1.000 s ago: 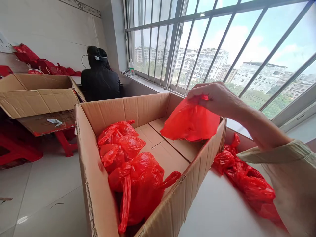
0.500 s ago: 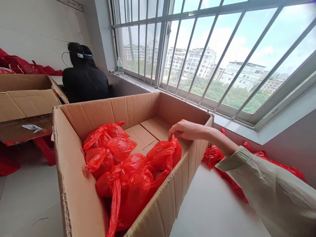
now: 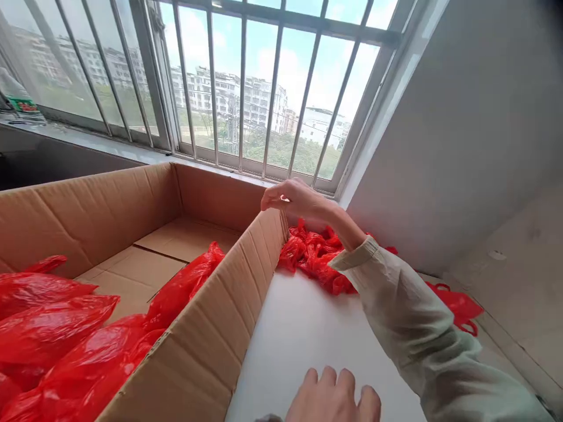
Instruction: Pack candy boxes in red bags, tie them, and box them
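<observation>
A large open cardboard box (image 3: 211,319) fills the left of the view. Several filled red plastic bags (image 3: 57,343) lie in its near end, and its far floor is bare cardboard. My right hand (image 3: 299,202) hovers over the box's far right corner with loosely curled fingers and nothing in it. Just beyond and below it, a pile of red bags (image 3: 314,258) lies on the white table (image 3: 299,334). My left hand (image 3: 334,398) rests flat on that table at the bottom edge of the view, holding nothing.
A barred window (image 3: 246,88) runs behind the box, with a bottle (image 3: 20,105) on its sill at far left. A grey wall (image 3: 461,117) closes the right side. Another red bag (image 3: 457,305) lies past my right sleeve.
My right hand let go of a red bag inside the box and drew back over its right edge toward the pile. The view swung right, and my left hand came into view.
</observation>
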### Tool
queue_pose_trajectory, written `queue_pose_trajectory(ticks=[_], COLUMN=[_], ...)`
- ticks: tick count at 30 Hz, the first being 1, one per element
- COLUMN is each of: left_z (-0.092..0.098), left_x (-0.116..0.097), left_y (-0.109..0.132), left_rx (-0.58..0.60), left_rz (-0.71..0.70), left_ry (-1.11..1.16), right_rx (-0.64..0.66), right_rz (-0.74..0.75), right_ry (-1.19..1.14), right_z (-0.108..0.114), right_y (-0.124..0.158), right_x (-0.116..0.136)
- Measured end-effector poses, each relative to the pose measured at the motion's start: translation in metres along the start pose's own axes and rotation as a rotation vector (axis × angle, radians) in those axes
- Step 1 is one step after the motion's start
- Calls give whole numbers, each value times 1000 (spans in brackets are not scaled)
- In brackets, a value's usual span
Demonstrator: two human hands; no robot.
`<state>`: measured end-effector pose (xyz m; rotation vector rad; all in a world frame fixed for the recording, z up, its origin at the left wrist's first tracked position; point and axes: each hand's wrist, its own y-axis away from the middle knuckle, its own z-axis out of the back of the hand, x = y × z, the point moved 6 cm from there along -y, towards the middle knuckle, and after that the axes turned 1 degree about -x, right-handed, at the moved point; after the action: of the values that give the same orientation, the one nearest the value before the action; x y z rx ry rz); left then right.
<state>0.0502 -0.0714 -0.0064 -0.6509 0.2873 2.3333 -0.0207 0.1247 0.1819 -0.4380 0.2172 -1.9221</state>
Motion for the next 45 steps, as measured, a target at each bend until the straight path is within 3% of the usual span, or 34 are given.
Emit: queue_pose_trajectory(ticks=[3,5,7,11,15,20,25,28,32,37,41,45], left_z=[19,32,43,53,52,60,69,66,54,40,43,50], left_x=[5,7,9,19,34,48,63,63,53,67,83,86], left_y=[8,16,24,33,28,9,-24,-47,-70,-80,-79,-77], left_rx=[47,75,47,-102,-119,-59,-178,-223,-200,-191,-214,-205], left_rz=[113,175,205,161,197,242,169,101,-59,-67,-72,-67], left_ry=[-31,-68,-87,-62,-49,-14,5,3,101,50,53,105], right_rx=[51,87,62,-21,-170,-345,-513,-589,-572,-447,-323,-312], right_rz=[-290,-510,-617,-768,-850,-854,-810,-767,-715,-694,-681,-698], right_ry=[7,-3,15,11,-21,-120,-272,-428,-531,-571,-492,-451], right_z=[8,-1,-18,-72,-122,-142,-125,-116,-113,-111,-111,-117], right_y=[59,108,156,231,269,297,321,322,307,295,290,284], right_x=[-61,-98,-119,-125,-110,-81,-49,-36,-26,-25,-27,-30])
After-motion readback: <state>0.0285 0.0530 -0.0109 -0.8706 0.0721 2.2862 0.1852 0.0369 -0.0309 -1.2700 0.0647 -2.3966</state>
